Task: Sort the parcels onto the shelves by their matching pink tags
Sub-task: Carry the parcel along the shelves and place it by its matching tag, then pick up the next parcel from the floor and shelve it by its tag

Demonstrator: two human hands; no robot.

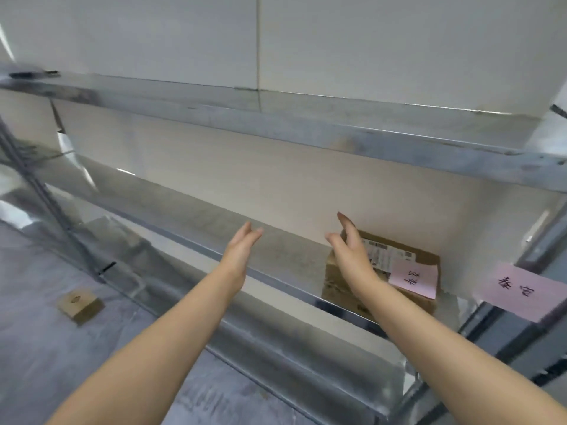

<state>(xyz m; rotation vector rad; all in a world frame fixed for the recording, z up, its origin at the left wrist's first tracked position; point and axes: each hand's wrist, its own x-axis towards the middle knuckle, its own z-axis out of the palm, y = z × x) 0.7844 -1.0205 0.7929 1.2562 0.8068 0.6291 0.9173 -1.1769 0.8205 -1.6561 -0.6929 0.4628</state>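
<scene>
A brown cardboard parcel (408, 265) lies on the middle metal shelf (190, 216) at its right end, against the wall. It carries a white shipping label and a pink tag (413, 278) with handwriting. A second pink tag (521, 292) with handwriting is stuck to the shelf's right post. My right hand (349, 246) hovers open in front of the parcel's left edge, fingers spread; whether it touches the box I cannot tell. My left hand (242, 250) is open over the bare shelf, well left of the parcel, holding nothing.
An upper metal shelf (276, 124) runs above the hands and a lower one (276, 348) below. A small brown box (81, 305) sits on the grey floor at the lower left. A slanted metal post (46, 194) stands on the left.
</scene>
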